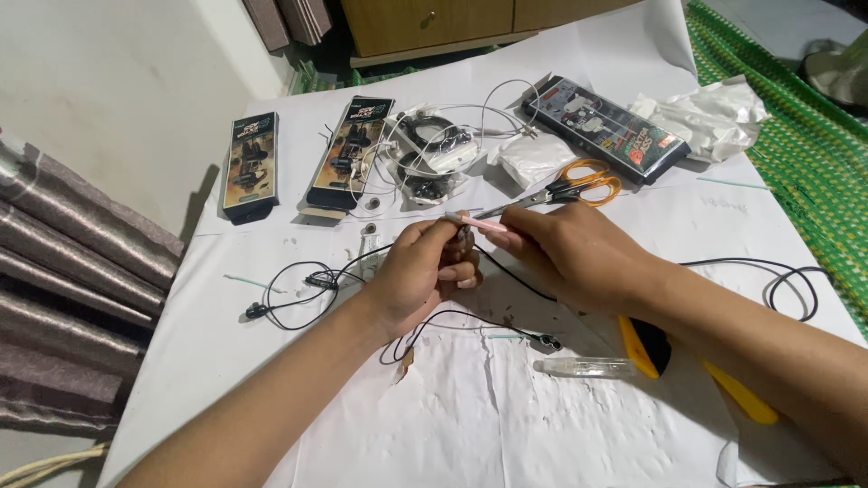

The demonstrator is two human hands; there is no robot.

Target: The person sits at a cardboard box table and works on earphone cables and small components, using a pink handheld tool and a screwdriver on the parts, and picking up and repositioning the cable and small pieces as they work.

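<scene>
My left hand [420,271] pinches a small dark earpiece at the end of a black earphone cable [298,289] that loops across the white paper [561,425]. My right hand [570,253] holds a thin pink stick [479,221] with its tip against that earpiece. The two hands meet at the middle of the paper. Another part of the black cable [787,280] curls off to the right, and a small plug end [547,342] lies just below my hands.
Orange-handled scissors [579,185] lie just behind my hands. Three dark retail boxes [250,165] [351,152] [604,126], bagged earphones [434,158] and crumpled white wrap [714,113] sit farther back. A clear tube [583,367] and a yellow-black tool [655,352] lie near my right forearm. A green mat [796,136] runs along the right.
</scene>
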